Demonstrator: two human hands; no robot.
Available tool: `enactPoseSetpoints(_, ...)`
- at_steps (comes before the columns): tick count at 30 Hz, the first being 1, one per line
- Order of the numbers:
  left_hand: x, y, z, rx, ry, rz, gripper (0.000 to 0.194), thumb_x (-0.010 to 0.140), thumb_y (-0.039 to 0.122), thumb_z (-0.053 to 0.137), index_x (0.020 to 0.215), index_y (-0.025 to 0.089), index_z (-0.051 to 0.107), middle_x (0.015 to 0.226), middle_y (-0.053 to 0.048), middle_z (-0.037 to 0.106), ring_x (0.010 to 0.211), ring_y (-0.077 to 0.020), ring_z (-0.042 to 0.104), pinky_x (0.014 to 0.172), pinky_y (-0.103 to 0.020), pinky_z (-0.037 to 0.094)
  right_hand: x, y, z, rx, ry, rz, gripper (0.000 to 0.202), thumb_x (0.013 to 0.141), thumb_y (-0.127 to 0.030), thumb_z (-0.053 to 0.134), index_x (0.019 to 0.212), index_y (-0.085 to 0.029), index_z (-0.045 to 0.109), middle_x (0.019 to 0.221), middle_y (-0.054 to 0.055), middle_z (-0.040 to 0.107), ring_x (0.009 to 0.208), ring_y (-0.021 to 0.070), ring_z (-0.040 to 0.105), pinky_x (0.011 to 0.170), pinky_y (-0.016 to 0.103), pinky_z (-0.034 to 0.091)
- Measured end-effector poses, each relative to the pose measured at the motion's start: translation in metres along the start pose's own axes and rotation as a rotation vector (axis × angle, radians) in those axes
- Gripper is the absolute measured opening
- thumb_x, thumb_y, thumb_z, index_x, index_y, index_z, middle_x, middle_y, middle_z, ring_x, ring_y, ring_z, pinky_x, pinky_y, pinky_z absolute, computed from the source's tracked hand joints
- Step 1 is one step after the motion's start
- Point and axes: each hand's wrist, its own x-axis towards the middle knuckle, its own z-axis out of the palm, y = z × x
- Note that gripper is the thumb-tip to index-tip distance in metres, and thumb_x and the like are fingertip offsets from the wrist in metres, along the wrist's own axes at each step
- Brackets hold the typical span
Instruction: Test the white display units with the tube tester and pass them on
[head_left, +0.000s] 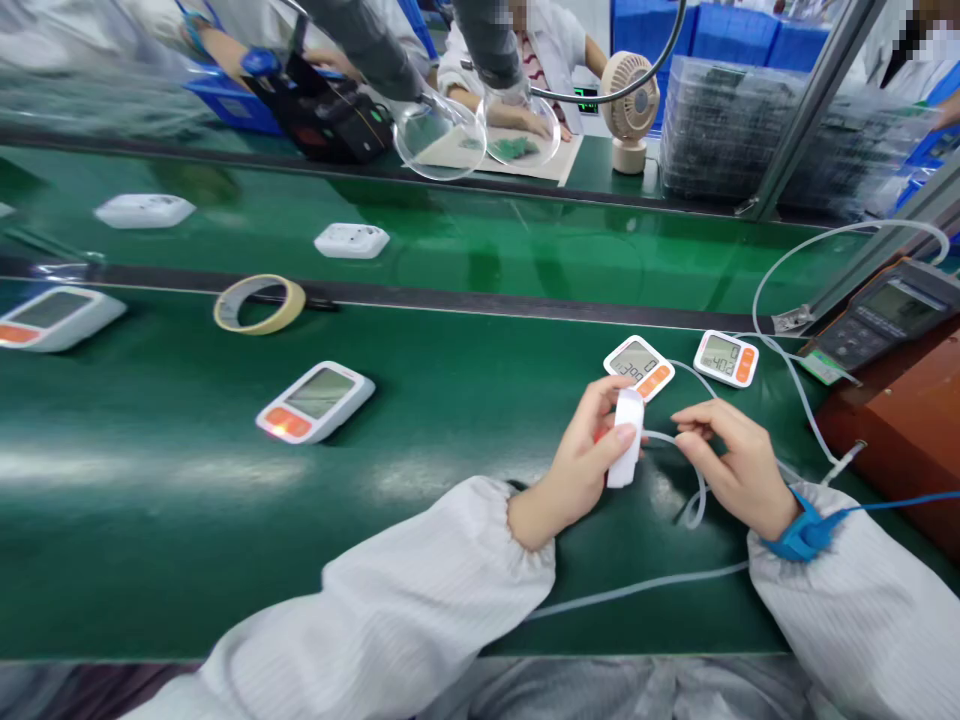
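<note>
My left hand (574, 465) is wrapped around a small white blood pressure monitor (625, 440), tilted up on its edge so that its screen is hidden from me. From its right side a thin translucent air tube (660, 437) runs to my right hand (731, 465), whose thumb and bent fingers are closed on it. The tube loops down below those fingers. Just beyond my left fingertips lies another monitor (637, 362) with orange buttons and a lit screen. To its right sits a further lit monitor (726, 358), reading about 402.
A brown-red box (900, 410) and a handheld meter (892, 310) stand at the right. A blue wrist strap (806, 530) trails its cord rightward. Leftward lie a monitor (319, 400) and a tape roll (259, 303). White housings (352, 240) rest on the green strip behind.
</note>
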Motion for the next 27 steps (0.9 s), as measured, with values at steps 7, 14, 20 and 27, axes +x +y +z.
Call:
enactPoseSetpoints(7,0.014,0.0,-0.006,-0.037,0.382,0.203,0.059,0.071,0.052,0.083,0.111,0.026,0.048,0.093,0.001,0.057,0.074,-0.0124,0.057,0.06,-0.022,0.048,-0.004,-0.002,-0.008,-0.042,0.053,-0.088,0.011,0.097,-0.025,0.054,0.098,-0.022,0.065,0.075,0.0,0.066,0.066,0.0144,0.062,0.064,0.027,0.05)
enactPoseSetpoints(14,-0.001,-0.003,0.003,0.113,-0.03,-0.021,0.059,0.092,0.043,0.062,0.141,0.026,0.033,0.124,-0.009,0.059,0.105,-0.0215,0.06,0.093,-0.037,0.049,-0.01,0.0,0.01,0.128,-0.315,0.226,0.066,0.098,-0.032,0.051,0.155,-0.016,0.022,0.071,-0.004,0.062,0.057,0.0133,0.057,0.055,0.024,0.045)
enactPoseSetpoints(20,-0.003,-0.001,0.001,0.116,-0.288,-0.125,0.081,0.09,0.033,0.068,0.151,0.035,0.014,0.137,-0.011,0.05,0.09,-0.0166,0.061,0.075,-0.03,0.054,-0.007,0.008,0.007,0.162,-0.103,0.34,0.048,0.1,-0.036,0.047,0.144,-0.018,0.042,0.062,-0.007,0.046,0.052,0.0125,0.048,0.053,0.024,0.039)
enactPoseSetpoints(27,-0.002,-0.003,0.002,0.05,-0.221,-0.116,0.078,0.088,0.028,0.07,0.147,0.036,0.019,0.125,-0.007,0.056,0.082,-0.0128,0.06,0.065,-0.024,0.052,-0.002,0.006,0.003,0.354,-0.274,0.365,0.057,0.095,-0.035,0.056,0.148,-0.022,0.037,0.082,0.001,0.065,0.063,0.016,0.061,0.055,0.027,0.05)
